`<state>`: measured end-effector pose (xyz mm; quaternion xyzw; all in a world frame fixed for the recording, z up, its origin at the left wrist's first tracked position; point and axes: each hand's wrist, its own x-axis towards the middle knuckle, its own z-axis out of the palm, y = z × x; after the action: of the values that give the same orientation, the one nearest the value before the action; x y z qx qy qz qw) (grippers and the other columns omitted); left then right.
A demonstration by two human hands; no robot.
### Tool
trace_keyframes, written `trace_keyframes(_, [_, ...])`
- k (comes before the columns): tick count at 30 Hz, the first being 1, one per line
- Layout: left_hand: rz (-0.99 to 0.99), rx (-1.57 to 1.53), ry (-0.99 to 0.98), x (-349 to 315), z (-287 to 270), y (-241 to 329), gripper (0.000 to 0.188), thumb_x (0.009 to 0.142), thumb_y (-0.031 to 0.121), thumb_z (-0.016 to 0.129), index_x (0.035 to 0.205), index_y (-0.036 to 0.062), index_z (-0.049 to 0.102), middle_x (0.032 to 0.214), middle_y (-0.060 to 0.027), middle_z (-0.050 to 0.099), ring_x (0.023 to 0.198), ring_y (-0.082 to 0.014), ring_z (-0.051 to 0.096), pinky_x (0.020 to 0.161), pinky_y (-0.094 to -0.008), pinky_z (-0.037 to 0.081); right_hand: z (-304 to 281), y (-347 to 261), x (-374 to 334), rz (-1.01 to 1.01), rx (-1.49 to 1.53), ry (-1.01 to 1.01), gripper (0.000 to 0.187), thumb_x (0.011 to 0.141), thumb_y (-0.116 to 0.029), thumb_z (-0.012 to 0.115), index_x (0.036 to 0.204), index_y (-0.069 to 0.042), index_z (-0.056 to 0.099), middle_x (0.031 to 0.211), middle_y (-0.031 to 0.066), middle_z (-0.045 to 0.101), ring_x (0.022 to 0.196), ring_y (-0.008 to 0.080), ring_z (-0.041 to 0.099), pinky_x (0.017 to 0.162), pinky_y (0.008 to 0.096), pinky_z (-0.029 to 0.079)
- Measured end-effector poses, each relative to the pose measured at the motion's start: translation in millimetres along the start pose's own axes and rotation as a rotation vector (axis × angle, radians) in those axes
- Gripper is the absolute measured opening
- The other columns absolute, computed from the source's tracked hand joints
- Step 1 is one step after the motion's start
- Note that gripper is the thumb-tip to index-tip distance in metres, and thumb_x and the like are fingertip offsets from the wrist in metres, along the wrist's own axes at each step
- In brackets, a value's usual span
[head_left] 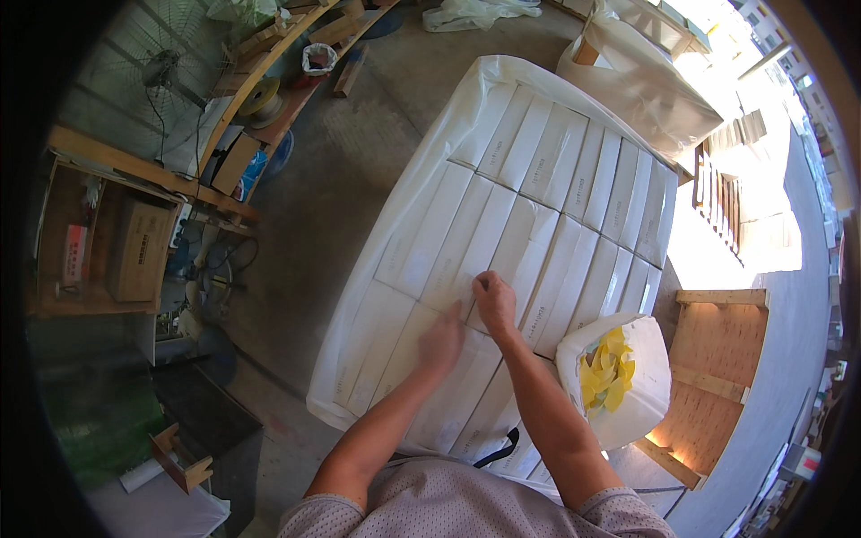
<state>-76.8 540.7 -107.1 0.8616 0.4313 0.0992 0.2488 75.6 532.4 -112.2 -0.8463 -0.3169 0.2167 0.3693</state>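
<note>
Rows of long white boxes (549, 163), packed tightly side by side, make a flat-topped stack in front of me. Clear plastic sheeting (357, 269) is turned down around the stack's edge. Over the middle of the boxes, my right hand (496, 303) is closed with its fingertips pinched together; whatever they may hold is too small to make out. Just to its left and nearer me is my left hand (443, 341), low over the box tops and smeared by motion, so its fingers cannot be read.
A white container (647, 354) with yellow scraps (608, 369) rests at the stack's right edge. Beyond it leans a wooden pallet (713, 359). A plastic-covered stack (641, 76) stands at the far right. Along the left are a wooden workbench (148, 172), a large fan (161, 67) and a cardboard box (142, 251).
</note>
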Motion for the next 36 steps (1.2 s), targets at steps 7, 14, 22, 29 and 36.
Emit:
trace_keyframes(7, [0.027, 0.063, -0.025, 1, 1, -2, 0.046, 0.090, 0.017, 0.056, 0.135, 0.0128, 0.051, 0.087, -0.0138, 0.065, 0.064, -0.0323, 0.066, 0.054, -0.0443, 0.054, 0, -16, -4, -0.048, -0.206, 0.088, 0.015, 0.086, -0.023, 0.063, 0.091, -0.009, 0.065, 0.100, 0.0105, 0.063, 0.084, 0.0343, 0.064, 0.070, 0.0456, 0.051])
trace_keyframes(14, [0.050, 0.165, -0.140, 7, 6, -3, 0.056, 0.090, 0.022, 0.057, 0.144, 0.0148, 0.043, 0.089, -0.0140, 0.064, 0.062, -0.0322, 0.066, 0.051, -0.0432, 0.054, -6, -28, 19, 0.164, -0.327, 0.082, 0.027, 0.084, -0.024, 0.065, 0.102, -0.005, 0.064, 0.104, 0.0129, 0.063, 0.088, 0.0298, 0.066, 0.071, 0.0412, 0.052])
trace_keyframes(22, [-0.135, 0.029, -0.253, 11, 3, 2, 0.064, 0.092, 0.026, 0.054, 0.149, 0.0085, 0.030, 0.097, -0.0188, 0.065, 0.077, -0.0375, 0.066, 0.067, -0.0519, 0.053, 4, -19, 21, 0.428, 0.823, -0.228, 0.057, 0.084, -0.026, 0.066, 0.126, 0.011, 0.054, 0.115, 0.0159, 0.065, 0.100, 0.0264, 0.066, 0.085, 0.0335, 0.051])
trace_keyframes(29, [-0.133, -0.053, -0.263, 14, 5, -6, 0.065, 0.093, 0.027, 0.053, 0.149, 0.0059, 0.029, 0.106, -0.0232, 0.065, 0.088, -0.0407, 0.065, 0.077, -0.0517, 0.052, -7, -20, -44, 0.068, 0.436, 0.018, 0.044, 0.089, -0.029, 0.061, 0.116, 0.006, 0.061, 0.104, 0.0179, 0.067, 0.097, 0.0243, 0.064, 0.086, 0.0346, 0.050])
trace_keyframes(36, [-0.119, -0.396, -0.155, -55, 1, -25, 0.041, 0.095, 0.036, 0.054, 0.119, 0.0037, 0.058, 0.092, -0.0221, 0.069, 0.083, -0.0406, 0.065, 0.073, -0.0453, 0.053, -70, 44, -205, 0.217, 0.256, -0.124, 0.035, 0.093, -0.026, 0.060, 0.107, 0.007, 0.064, 0.087, 0.0125, 0.070, 0.077, 0.0181, 0.068, 0.069, 0.0288, 0.052])
